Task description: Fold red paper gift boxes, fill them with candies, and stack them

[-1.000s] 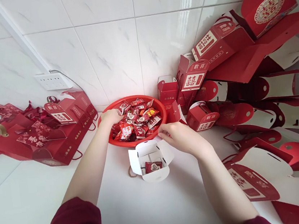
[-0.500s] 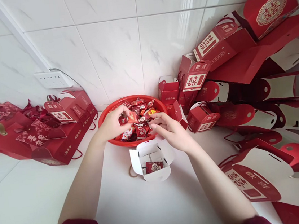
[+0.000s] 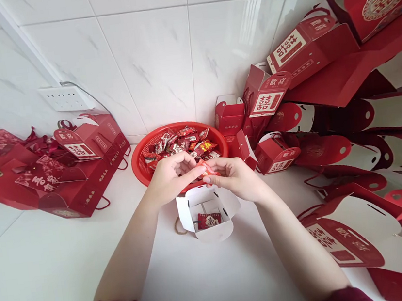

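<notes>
Between my two hands, over the front rim of a red plastic basket, is a small red wrapped candy. My left hand pinches it from the left, and my right hand grips its right side. Several red wrapped candies fill the basket. Just below my hands stands an open white box, its flaps spread. Inside that box lies a dark red packet with a pale printed emblem.
Red gift boxes and bags crowd the left side. At the right, many red boxes and opened cartons are stacked. A tiled wall with a socket strip stands behind.
My left hand has moved right and toward me with the red candy. My right hand has closed on the candy too, and both hands now meet above the basket's front rim.
</notes>
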Action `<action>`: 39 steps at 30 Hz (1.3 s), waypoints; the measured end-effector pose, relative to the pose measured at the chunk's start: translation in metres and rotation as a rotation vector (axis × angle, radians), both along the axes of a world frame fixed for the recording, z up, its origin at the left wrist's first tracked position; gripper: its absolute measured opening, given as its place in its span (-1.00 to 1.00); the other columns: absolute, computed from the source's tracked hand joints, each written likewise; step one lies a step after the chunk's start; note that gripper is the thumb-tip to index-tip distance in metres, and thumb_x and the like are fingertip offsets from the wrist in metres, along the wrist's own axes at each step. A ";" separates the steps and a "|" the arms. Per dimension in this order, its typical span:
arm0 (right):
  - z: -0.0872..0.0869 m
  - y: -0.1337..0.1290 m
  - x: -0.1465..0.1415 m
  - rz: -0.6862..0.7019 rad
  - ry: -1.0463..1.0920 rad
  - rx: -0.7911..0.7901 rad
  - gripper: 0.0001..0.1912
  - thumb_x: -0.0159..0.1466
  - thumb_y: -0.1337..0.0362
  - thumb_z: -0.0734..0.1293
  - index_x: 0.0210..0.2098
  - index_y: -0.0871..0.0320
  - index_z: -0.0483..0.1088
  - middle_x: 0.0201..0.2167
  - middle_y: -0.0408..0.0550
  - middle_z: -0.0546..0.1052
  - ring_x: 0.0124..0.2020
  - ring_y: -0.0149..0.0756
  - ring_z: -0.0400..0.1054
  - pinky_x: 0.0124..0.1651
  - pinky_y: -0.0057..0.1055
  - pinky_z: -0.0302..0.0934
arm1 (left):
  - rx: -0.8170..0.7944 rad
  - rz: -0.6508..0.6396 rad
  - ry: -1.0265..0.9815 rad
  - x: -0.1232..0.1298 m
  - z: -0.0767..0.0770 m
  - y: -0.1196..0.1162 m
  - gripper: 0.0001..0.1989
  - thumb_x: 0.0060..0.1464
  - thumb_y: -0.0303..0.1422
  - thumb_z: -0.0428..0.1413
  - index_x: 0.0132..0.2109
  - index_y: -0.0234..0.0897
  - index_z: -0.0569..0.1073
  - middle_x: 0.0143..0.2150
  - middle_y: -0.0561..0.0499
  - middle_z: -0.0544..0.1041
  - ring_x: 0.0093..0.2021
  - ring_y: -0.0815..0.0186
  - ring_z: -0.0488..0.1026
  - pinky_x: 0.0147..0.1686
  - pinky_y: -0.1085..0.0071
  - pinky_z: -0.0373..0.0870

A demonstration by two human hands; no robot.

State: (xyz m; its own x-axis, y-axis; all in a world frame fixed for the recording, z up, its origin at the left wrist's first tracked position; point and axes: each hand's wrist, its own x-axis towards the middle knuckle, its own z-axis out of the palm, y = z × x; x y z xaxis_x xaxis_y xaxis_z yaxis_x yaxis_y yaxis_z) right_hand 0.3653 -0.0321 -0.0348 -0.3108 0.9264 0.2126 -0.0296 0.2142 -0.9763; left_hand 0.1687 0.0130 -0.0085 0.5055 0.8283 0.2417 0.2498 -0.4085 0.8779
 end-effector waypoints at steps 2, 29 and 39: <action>0.001 0.000 0.001 0.018 0.006 -0.004 -0.67 0.23 0.11 0.44 -0.08 0.14 0.51 -0.17 -0.05 0.56 -0.26 -0.31 0.44 -0.13 -0.31 0.36 | -0.075 -0.002 -0.010 0.000 -0.002 0.001 -0.77 0.09 -0.16 0.23 -0.30 -0.25 0.50 -0.34 0.01 0.56 -0.32 0.29 0.53 -0.30 0.38 0.51; 0.009 -0.007 0.007 0.008 0.060 0.016 -0.73 0.23 0.29 0.44 -0.08 0.11 0.45 -0.10 -0.04 0.54 -0.09 -0.25 0.46 0.02 -0.22 0.37 | -0.014 -0.010 0.099 -0.021 0.011 -0.006 -0.78 0.21 -0.22 0.13 -0.05 -0.12 0.57 -0.12 0.00 0.62 -0.15 0.24 0.58 -0.17 0.39 0.54; 0.004 -0.006 0.006 -0.018 0.032 0.062 -0.72 0.25 0.31 0.41 -0.04 0.11 0.43 -0.08 -0.03 0.55 -0.05 -0.24 0.46 0.07 -0.21 0.36 | -0.173 -0.103 0.232 -0.017 0.011 -0.006 -0.75 0.20 -0.19 0.11 -0.23 -0.24 0.59 -0.24 0.00 0.62 -0.22 0.24 0.56 -0.22 0.38 0.52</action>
